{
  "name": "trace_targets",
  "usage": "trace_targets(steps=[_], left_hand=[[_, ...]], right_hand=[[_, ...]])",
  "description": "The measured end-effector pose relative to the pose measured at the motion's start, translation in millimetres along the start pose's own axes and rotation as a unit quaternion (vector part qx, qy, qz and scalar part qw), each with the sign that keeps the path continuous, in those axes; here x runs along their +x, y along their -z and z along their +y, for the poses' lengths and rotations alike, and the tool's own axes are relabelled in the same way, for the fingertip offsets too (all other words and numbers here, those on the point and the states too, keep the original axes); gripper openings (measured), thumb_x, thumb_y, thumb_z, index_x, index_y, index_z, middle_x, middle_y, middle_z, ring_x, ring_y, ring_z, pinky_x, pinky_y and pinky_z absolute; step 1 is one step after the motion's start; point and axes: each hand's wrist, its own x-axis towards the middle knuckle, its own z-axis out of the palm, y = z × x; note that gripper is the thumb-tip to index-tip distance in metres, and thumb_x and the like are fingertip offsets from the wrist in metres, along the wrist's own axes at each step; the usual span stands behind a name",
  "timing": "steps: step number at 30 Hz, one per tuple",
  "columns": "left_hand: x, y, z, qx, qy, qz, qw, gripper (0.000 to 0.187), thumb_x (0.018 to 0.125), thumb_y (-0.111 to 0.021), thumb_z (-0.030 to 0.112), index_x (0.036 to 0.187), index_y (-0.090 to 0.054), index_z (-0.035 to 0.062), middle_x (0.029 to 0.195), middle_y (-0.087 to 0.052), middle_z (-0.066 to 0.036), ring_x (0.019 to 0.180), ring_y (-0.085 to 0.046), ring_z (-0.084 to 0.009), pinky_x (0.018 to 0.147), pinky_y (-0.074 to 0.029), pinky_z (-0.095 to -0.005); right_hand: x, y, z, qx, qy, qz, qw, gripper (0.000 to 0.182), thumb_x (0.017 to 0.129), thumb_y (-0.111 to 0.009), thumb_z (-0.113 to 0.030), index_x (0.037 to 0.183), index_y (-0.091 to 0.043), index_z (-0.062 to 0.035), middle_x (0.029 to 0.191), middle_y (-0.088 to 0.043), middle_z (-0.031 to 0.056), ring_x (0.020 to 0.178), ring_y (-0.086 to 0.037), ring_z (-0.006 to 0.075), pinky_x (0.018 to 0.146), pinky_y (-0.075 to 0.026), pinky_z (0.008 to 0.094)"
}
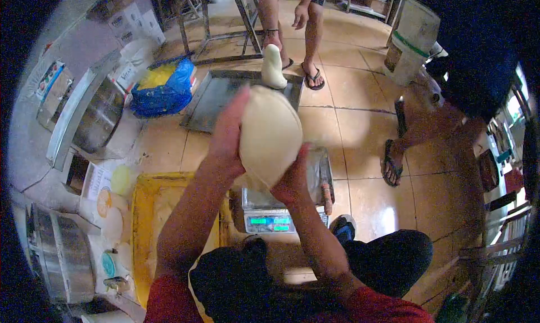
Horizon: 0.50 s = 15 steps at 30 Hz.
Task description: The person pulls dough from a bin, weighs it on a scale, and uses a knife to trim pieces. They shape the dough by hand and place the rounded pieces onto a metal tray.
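Observation:
A large pale lump of dough (271, 134) is held up between my two hands. My left hand (229, 134) presses on its left side, and my right hand (292, 179) supports it at the lower right. Below the dough is a digital scale (270, 223) with a metal pan and lit green displays. A scraper-like tool with a brown handle (327, 199) rests at the pan's right edge. Ahead, another person's hand (272, 40) holds a smaller piece of dough (273, 69) above a dark metal tray (216, 101).
A yellow tub (139, 210) stands left of the scale. Farther left are a blue plastic bag (177, 87), a metal pot (100, 118) and small containers. Other people's feet (315, 78) are ahead and at the right. A bin with a green band (413, 42) stands at the back right.

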Motion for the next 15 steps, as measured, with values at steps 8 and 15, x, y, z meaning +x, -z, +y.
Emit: trace_targets(steps=[8,15], left_hand=[[-36.4,156.0,-18.2,0.375,-0.055,0.054,0.924,0.081,0.085,-0.039,0.064,0.141,-0.016,0.0095,0.142,-0.027,-0.015,0.130,-0.027,-0.0278,0.102,-0.032,-0.0435],[-83.8,150.7,-92.3,0.004,0.141,0.066,0.988,0.084,0.080,-0.040,0.070,0.135,-0.031,0.0065,0.129,-0.044,-0.015,0.115,-0.045,-0.0292,0.097,-0.040,-0.0428]], right_hand=[[-13.6,-33.0,-30.9,-0.154,0.009,0.174,0.973,0.059,0.083,-0.056,-0.044,0.124,-0.043,-0.0042,0.113,-0.056,0.0177,0.096,-0.060,0.0330,0.082,-0.049,0.0483],[9.2,-45.6,26.2,-0.343,-0.248,0.070,0.904,0.049,0.078,-0.067,-0.030,0.116,-0.051,-0.0017,0.102,-0.061,0.0126,0.086,-0.063,0.0214,0.072,-0.052,0.0395]])
